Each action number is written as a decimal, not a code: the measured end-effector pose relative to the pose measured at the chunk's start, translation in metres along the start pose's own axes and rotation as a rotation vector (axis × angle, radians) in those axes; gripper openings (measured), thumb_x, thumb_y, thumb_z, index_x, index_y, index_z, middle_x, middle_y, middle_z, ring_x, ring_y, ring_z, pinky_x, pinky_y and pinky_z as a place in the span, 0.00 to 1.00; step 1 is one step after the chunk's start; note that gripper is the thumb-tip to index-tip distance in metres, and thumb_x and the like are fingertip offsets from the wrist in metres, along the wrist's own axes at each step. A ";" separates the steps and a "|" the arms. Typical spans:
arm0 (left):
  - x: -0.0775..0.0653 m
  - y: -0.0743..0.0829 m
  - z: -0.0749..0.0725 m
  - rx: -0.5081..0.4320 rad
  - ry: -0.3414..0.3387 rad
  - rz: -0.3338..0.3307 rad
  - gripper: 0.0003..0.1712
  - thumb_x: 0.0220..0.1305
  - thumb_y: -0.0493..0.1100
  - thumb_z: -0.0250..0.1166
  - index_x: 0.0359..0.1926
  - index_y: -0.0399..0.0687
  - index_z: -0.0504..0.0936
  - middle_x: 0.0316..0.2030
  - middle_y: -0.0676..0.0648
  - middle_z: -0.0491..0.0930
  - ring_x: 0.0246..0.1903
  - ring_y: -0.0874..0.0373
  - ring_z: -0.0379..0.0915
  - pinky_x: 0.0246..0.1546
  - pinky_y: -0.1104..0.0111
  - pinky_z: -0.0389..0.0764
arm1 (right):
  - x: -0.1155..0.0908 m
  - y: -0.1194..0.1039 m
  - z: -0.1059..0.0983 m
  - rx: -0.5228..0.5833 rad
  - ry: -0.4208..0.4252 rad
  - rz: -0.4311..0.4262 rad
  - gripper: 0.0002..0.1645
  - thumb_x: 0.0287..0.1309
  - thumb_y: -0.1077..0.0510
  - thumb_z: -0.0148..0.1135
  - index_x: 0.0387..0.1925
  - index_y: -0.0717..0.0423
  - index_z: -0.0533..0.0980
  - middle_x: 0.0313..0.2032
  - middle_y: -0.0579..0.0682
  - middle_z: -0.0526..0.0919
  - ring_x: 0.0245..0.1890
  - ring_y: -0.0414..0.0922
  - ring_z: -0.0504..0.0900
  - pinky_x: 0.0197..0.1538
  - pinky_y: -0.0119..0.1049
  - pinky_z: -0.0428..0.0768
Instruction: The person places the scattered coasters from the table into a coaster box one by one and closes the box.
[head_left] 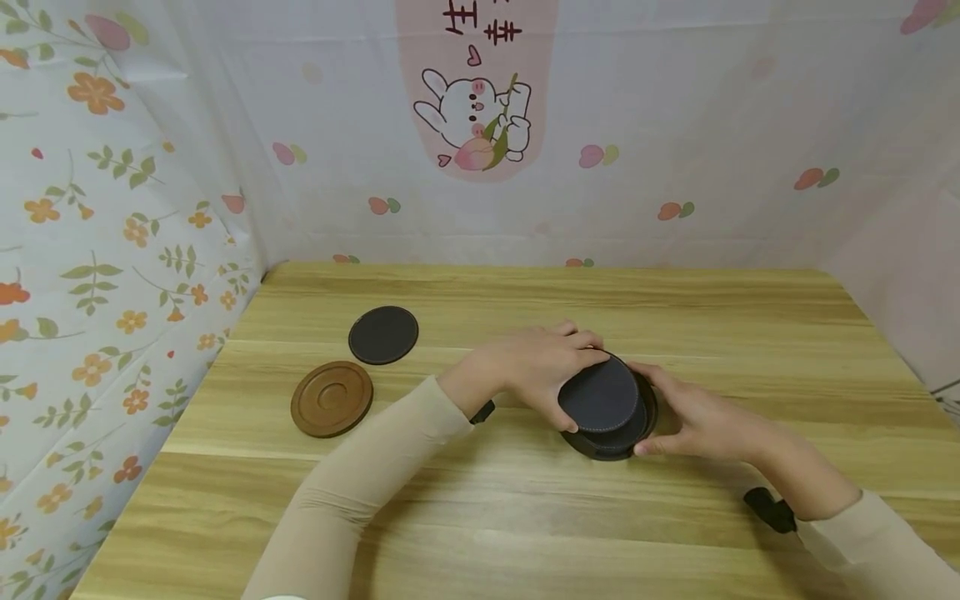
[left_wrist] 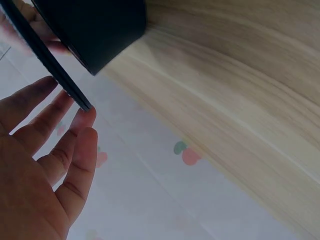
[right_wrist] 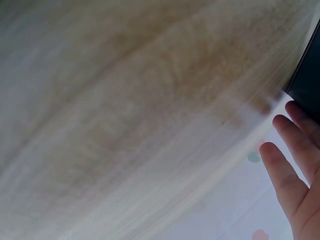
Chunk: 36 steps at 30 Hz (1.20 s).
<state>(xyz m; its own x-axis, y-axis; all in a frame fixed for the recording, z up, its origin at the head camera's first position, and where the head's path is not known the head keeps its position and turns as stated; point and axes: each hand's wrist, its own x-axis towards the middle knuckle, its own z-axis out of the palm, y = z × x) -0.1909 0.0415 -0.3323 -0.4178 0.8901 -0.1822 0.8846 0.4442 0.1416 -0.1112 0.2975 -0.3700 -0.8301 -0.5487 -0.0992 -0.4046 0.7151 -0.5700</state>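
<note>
Only the left wrist view shows the held disc edge-on.

The right hand apparently touches a dark object beside blurred wood.

The upper coaster between the left fingers looks like smooth, matt leather with a stitched edge. The holder beside the right fingers has a smooth, dark, leather-like wall. Left of the left fingers, another coaster looks matt and leathery, and the ringed disc looks like smooth wood. Beneath the fingers, the tabletop shows smooth wood grain, faintly glossy. Beyond them hangs creased, printed cloth.
</note>
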 end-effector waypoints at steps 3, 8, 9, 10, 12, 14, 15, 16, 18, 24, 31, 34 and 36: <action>0.003 0.003 0.002 0.009 -0.011 0.004 0.57 0.49 0.70 0.69 0.76 0.54 0.60 0.71 0.56 0.59 0.64 0.60 0.57 0.58 0.64 0.73 | 0.000 0.001 0.000 0.008 -0.009 0.014 0.64 0.51 0.33 0.70 0.77 0.56 0.49 0.69 0.60 0.68 0.66 0.57 0.73 0.60 0.57 0.73; 0.009 0.008 0.004 0.031 -0.024 0.009 0.56 0.50 0.71 0.68 0.76 0.56 0.59 0.72 0.56 0.59 0.64 0.61 0.57 0.57 0.63 0.73 | 0.000 0.003 0.001 0.020 -0.017 0.032 0.64 0.51 0.33 0.70 0.76 0.56 0.49 0.71 0.57 0.67 0.67 0.55 0.72 0.62 0.53 0.73; 0.011 0.008 0.005 0.032 -0.022 0.013 0.56 0.50 0.71 0.68 0.76 0.56 0.60 0.72 0.56 0.59 0.63 0.61 0.57 0.57 0.63 0.73 | 0.000 0.003 0.001 0.021 -0.017 0.024 0.63 0.51 0.33 0.70 0.76 0.57 0.49 0.70 0.58 0.67 0.67 0.55 0.72 0.62 0.53 0.73; 0.012 0.009 0.006 0.031 -0.021 0.014 0.56 0.50 0.71 0.68 0.76 0.56 0.60 0.72 0.56 0.59 0.63 0.61 0.58 0.57 0.63 0.73 | 0.000 0.003 0.002 0.027 -0.018 0.015 0.63 0.51 0.34 0.70 0.76 0.58 0.49 0.70 0.59 0.68 0.67 0.56 0.72 0.62 0.54 0.73; 0.014 0.010 0.006 0.035 -0.024 0.014 0.56 0.50 0.72 0.68 0.76 0.57 0.60 0.72 0.56 0.59 0.63 0.61 0.58 0.56 0.63 0.73 | 0.000 0.003 0.002 0.034 -0.019 0.002 0.63 0.52 0.35 0.70 0.76 0.59 0.49 0.69 0.60 0.68 0.67 0.57 0.72 0.62 0.53 0.73; 0.015 0.011 0.008 0.040 -0.033 0.014 0.56 0.51 0.72 0.67 0.76 0.57 0.60 0.72 0.56 0.59 0.63 0.61 0.57 0.56 0.63 0.73 | 0.001 0.003 0.001 0.039 -0.020 -0.008 0.62 0.53 0.35 0.70 0.76 0.60 0.49 0.69 0.61 0.69 0.66 0.58 0.72 0.62 0.51 0.74; 0.016 0.011 0.008 0.043 -0.036 0.018 0.56 0.51 0.73 0.67 0.76 0.57 0.60 0.72 0.56 0.59 0.63 0.61 0.58 0.56 0.63 0.73 | 0.001 0.003 0.001 0.037 -0.019 -0.008 0.62 0.53 0.35 0.70 0.76 0.59 0.49 0.68 0.60 0.69 0.66 0.57 0.73 0.62 0.49 0.74; 0.016 0.012 0.009 0.045 -0.041 0.020 0.56 0.51 0.73 0.67 0.76 0.57 0.60 0.72 0.56 0.59 0.63 0.61 0.57 0.56 0.63 0.73 | 0.001 0.003 0.001 0.034 -0.018 -0.008 0.62 0.52 0.35 0.70 0.76 0.58 0.49 0.68 0.60 0.69 0.66 0.57 0.73 0.62 0.46 0.75; 0.017 0.012 0.010 0.046 -0.045 0.028 0.56 0.51 0.73 0.67 0.76 0.57 0.60 0.73 0.56 0.58 0.63 0.61 0.57 0.55 0.63 0.73 | 0.001 0.003 0.001 0.029 -0.018 -0.008 0.62 0.52 0.35 0.70 0.76 0.57 0.49 0.69 0.60 0.69 0.66 0.56 0.73 0.62 0.41 0.75; 0.018 0.012 0.013 0.029 -0.023 0.039 0.56 0.50 0.72 0.68 0.75 0.57 0.61 0.71 0.57 0.60 0.63 0.62 0.57 0.57 0.64 0.73 | 0.002 0.004 0.003 0.033 -0.017 -0.010 0.62 0.52 0.35 0.70 0.76 0.57 0.49 0.70 0.60 0.67 0.67 0.57 0.71 0.62 0.35 0.74; 0.016 0.010 0.014 0.017 -0.021 0.039 0.57 0.51 0.75 0.66 0.77 0.57 0.58 0.73 0.57 0.59 0.67 0.61 0.55 0.60 0.62 0.72 | 0.001 0.002 0.002 0.008 -0.015 0.003 0.63 0.52 0.34 0.70 0.76 0.59 0.49 0.70 0.61 0.66 0.67 0.58 0.71 0.62 0.41 0.75; 0.013 0.008 0.014 0.008 -0.022 0.038 0.57 0.52 0.74 0.66 0.77 0.56 0.58 0.73 0.57 0.59 0.67 0.61 0.55 0.61 0.62 0.72 | 0.001 0.001 0.001 0.008 -0.014 0.006 0.64 0.52 0.35 0.71 0.76 0.60 0.49 0.70 0.61 0.66 0.67 0.59 0.71 0.62 0.47 0.75; 0.010 0.007 0.013 -0.005 -0.019 0.036 0.56 0.53 0.73 0.66 0.77 0.54 0.58 0.74 0.56 0.59 0.68 0.60 0.55 0.61 0.61 0.72 | 0.001 0.000 0.001 0.008 -0.014 0.017 0.64 0.51 0.34 0.71 0.76 0.61 0.49 0.70 0.60 0.66 0.67 0.58 0.71 0.62 0.52 0.74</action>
<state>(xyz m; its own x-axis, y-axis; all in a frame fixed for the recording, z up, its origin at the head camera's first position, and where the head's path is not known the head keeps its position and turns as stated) -0.1865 0.0520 -0.3461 -0.3819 0.9033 -0.1956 0.8978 0.4128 0.1536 -0.1115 0.2972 -0.3710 -0.8312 -0.5427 -0.1208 -0.3872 0.7210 -0.5747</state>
